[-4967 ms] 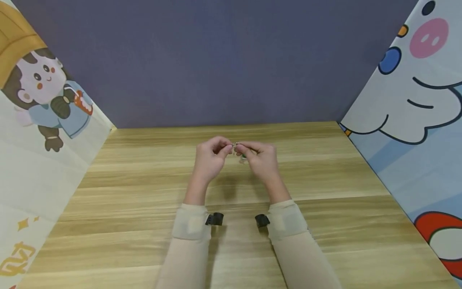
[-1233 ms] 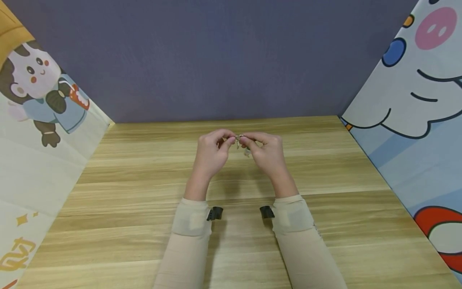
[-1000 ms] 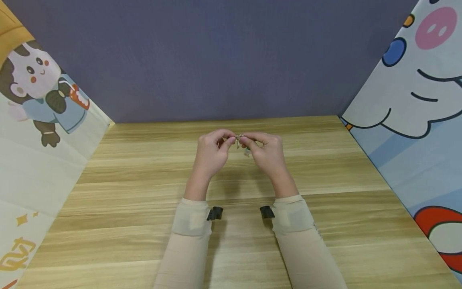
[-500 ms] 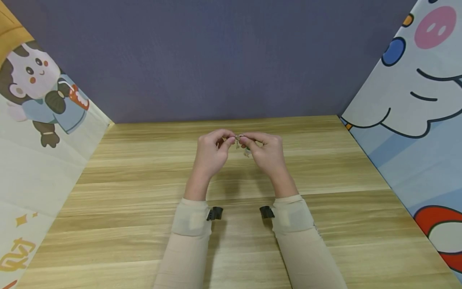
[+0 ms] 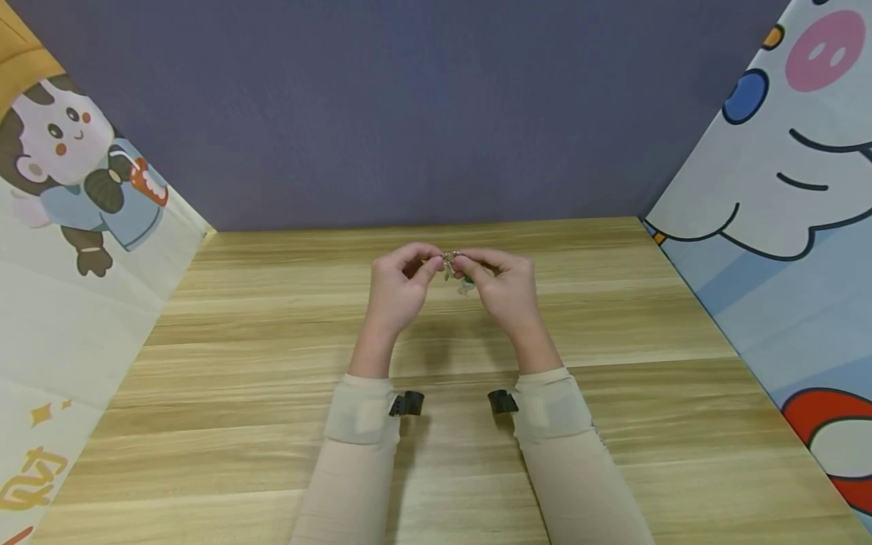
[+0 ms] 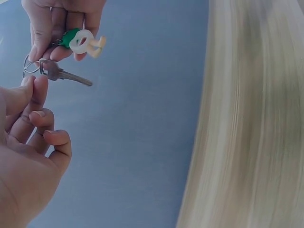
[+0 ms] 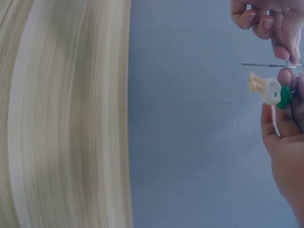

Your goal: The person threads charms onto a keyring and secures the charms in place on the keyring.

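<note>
"So, where is the key [image 6: 76, 78]?"

"Up in the air above the bench [image 5: 272, 341], hung on a thin metal ring [image 6: 29, 71]. Its blade sticks out sideways in the left wrist view."

"And who has hold of the ring?"

"Both sides do. The left hand [image 5: 397, 288] pinches one edge between thumb and index finger, its other fingers curled in below. The right hand [image 5: 507, 291] pinches the opposite edge, thumb against fingertip."

"Is it just one loop?"

"I can't tell; the wire is too fine there."

"What about the green bit?"

"That's part of a charm [image 6: 81, 42]: a green piece, a white loop, and pale cream stubs at the end. It dangles beside the right hand's fingers, near the key but apart from it."

"Anything around them?"

"A plain dark wall [image 5: 436, 113] behind the bench, a cartoon-printed panel [image 5: 95, 325] on the left, and another panel [image 5: 783, 303] on the right."
</note>
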A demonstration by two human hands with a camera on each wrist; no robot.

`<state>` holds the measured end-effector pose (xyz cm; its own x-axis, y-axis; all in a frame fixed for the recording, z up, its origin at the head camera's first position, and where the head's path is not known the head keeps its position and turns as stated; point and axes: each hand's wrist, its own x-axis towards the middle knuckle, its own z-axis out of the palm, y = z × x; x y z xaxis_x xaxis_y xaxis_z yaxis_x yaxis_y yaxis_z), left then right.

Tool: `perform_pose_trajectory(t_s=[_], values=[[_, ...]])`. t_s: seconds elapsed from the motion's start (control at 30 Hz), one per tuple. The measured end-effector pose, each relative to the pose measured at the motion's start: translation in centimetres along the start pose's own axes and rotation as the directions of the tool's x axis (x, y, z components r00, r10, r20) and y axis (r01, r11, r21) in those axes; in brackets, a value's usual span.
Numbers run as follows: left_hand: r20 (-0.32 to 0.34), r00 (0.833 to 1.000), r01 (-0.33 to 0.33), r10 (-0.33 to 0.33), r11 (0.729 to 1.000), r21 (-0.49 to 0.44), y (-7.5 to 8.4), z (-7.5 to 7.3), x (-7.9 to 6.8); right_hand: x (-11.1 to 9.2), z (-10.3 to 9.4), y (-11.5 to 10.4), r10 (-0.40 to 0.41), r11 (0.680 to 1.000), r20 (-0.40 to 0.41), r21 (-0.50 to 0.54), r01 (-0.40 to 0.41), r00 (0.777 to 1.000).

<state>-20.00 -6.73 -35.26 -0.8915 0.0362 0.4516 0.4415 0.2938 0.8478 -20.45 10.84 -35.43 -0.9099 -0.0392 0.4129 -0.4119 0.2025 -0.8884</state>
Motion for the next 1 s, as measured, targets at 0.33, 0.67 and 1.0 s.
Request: perform_pose_trajectory(t_s=[0.33,0.67,1.0], values=[[-0.003,0.998,0.063,-0.065,0.984,-0.167,-0.5,0.31,-0.06,-0.15,0.13,0.22,0.033,0.993,-0.002,0.11,-0.032,0.999],[0.026,0.996,0.092,-0.089,0.975,-0.201,-0.86,0.27,-0.01,-0.19,-0.12,0.18,0.05,0.997,-0.003,0.064,-0.05,0.999],[0.047,0.984,-0.175,0.172,0.981,0.081,-0.18,0.01,0.32,0.22,-0.8,-0.18,-0.339,0.9,0.027,-0.282,0.332,0.941]])
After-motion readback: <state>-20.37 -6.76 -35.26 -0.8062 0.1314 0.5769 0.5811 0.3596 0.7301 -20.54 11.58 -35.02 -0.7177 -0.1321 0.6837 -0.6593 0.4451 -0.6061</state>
